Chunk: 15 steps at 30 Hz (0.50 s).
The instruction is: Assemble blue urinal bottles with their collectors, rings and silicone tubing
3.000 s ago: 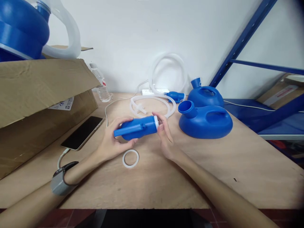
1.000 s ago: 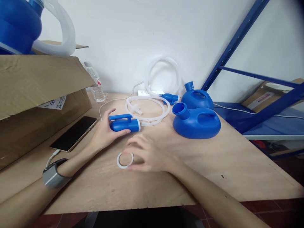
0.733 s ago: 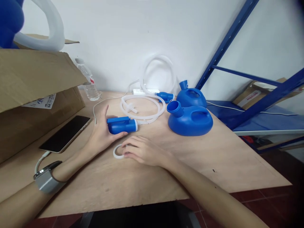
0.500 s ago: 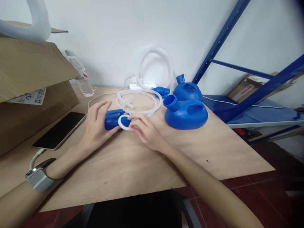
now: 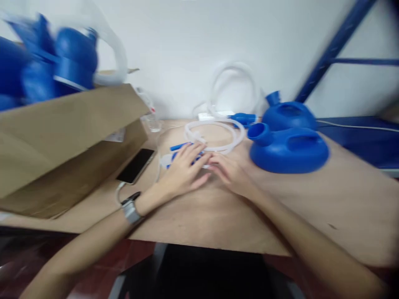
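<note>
My left hand [image 5: 185, 172] lies over a blue plastic piece [image 5: 174, 156], its fingers stretched out and the thumb apart. Most of that piece is hidden under the hand, and a whitish end [image 5: 166, 161] pokes out at its left. Close by on the right, my right hand [image 5: 232, 174] has its fingertips pinched on a white ring [image 5: 206, 166], of which only a blurred edge shows. Behind both hands lies a coiled translucent hose [image 5: 218, 148]. Two blue handled bottles, a near one [image 5: 288, 160] and a far one [image 5: 289, 114], stand to the right.
On the left stands an open cardboard box [image 5: 71, 137] with blue plastic parts [image 5: 76, 56] above its flap. A phone [image 5: 137, 166] on a cable and a clear bottle [image 5: 152, 122] are beside it. A power strip [image 5: 204, 116] and a blue connector [image 5: 245, 119] lie by the wall.
The view has swung left, bringing more of the box into sight. My left hand has shifted from the side of the blue piece to over it, closer to my right hand.
</note>
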### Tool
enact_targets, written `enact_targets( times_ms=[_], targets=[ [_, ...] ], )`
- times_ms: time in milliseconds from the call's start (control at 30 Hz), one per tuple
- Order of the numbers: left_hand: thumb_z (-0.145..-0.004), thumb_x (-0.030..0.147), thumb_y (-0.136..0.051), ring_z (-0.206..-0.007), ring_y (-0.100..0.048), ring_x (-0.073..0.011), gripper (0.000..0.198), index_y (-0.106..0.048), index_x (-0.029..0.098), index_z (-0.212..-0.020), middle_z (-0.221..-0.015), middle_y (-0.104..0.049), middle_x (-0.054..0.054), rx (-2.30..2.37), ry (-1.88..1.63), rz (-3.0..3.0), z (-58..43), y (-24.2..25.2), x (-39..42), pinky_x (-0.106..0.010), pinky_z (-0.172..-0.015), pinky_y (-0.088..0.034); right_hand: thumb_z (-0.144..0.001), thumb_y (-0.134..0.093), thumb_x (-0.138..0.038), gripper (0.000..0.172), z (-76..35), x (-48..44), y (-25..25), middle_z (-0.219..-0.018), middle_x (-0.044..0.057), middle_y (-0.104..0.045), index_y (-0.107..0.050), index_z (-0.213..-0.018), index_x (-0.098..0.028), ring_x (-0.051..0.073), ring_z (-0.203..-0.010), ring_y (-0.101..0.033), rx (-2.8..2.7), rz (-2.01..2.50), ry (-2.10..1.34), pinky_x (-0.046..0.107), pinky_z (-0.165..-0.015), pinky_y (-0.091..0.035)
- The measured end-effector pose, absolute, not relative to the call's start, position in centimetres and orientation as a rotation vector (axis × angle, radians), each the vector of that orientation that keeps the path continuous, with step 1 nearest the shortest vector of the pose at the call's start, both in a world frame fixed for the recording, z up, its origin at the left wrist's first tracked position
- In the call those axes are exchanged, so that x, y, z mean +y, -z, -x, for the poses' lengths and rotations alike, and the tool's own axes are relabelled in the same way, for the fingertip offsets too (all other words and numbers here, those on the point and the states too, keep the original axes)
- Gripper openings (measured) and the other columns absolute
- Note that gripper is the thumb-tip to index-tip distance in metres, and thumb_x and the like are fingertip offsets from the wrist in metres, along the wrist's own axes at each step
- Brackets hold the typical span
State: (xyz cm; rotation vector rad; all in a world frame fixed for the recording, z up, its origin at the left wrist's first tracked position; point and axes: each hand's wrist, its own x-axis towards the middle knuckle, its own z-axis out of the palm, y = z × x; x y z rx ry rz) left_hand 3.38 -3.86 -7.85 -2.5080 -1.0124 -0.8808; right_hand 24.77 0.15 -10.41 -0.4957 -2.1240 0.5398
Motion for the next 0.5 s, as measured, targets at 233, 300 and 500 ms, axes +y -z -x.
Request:
enact_targets(
  times_ms=[233,300,500],
  targets=[
    [-0.11,0.037,-0.042,-0.149,-0.05,-0.0297,0.048,-0.055,0.011,-0.148,-0.154,-0.058,-0.02,-1.145,0.832,2.835,-3.9,5.4,-4.1,-0.051,-0.124,-0.041,-0.096,-0.071,-0.037,0.012,-24.8,0.6,10.2,-0.098,0.006,-0.078,-0.071,-0.097,-0.025,0.025,-0.094,-0.076,-1.866,0.495,-0.705,0.043,-0.089,-0.063],
    [-0.112,0.039,-0.036,-0.152,-0.046,-0.0293,0.049,-0.056,0.014,-0.148,-0.16,-0.052,-0.019,-1.231,0.803,2.97,-4.4,3.9,-4.1,-0.05,-0.126,-0.038,-0.092,-0.076,-0.042,0.019,-25.1,0.9,9.9,-0.094,0.005,-0.077,-0.07,-0.094,-0.024,0.023,-0.09,-0.076,-1.766,0.544,-0.818,0.041,-0.086,-0.065],
    [-0.108,0.039,-0.051,-0.151,-0.047,-0.0282,0.039,-0.064,0.027,-0.143,-0.15,-0.065,-0.005,-1.355,0.824,3.463,-5.5,-0.3,-2.6,-0.046,-0.125,-0.037,-0.078,-0.088,-0.051,0.035,-26.2,1.5,8.5,-0.092,0.003,-0.076,-0.069,-0.089,-0.024,0.021,-0.084,-0.076,-1.616,0.609,-0.966,0.035,-0.076,-0.065]
  ],
)
